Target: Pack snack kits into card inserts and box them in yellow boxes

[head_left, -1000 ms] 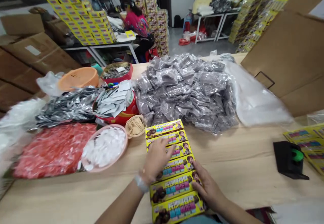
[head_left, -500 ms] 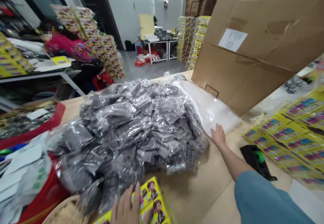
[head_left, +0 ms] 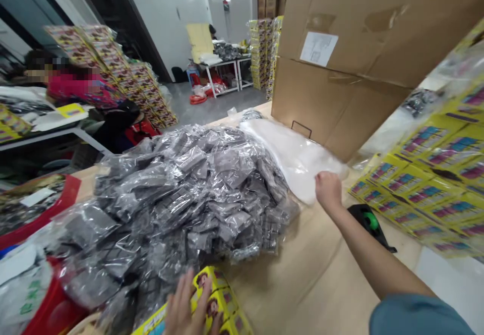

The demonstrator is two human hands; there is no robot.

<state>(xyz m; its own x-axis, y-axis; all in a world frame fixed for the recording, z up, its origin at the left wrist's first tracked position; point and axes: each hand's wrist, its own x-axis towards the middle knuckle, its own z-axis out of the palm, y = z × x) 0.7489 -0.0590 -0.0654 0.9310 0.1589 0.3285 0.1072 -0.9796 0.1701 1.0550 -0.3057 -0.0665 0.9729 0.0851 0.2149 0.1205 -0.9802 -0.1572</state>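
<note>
My left hand, at the bottom edge, grips a block of small yellow printed boxes, which is tilted; its fingers lie across the front. My right hand is closed at the near right edge of a flat stack of clear plastic bags, pinching that edge; the fingertips are hidden from me. Between the hands and further left spreads a large heap of grey pieces in clear wrappers.
A tall cardboard sheet stands behind the bags. To the right are a black tape dispenser with green tape and stacked yellow boxes. Red bins line the left side. A person in pink sits at another table.
My right hand's fingers have closed at the bag edge. The yellow boxes under my left hand have tipped, showing more of their side. The view has shifted right.
</note>
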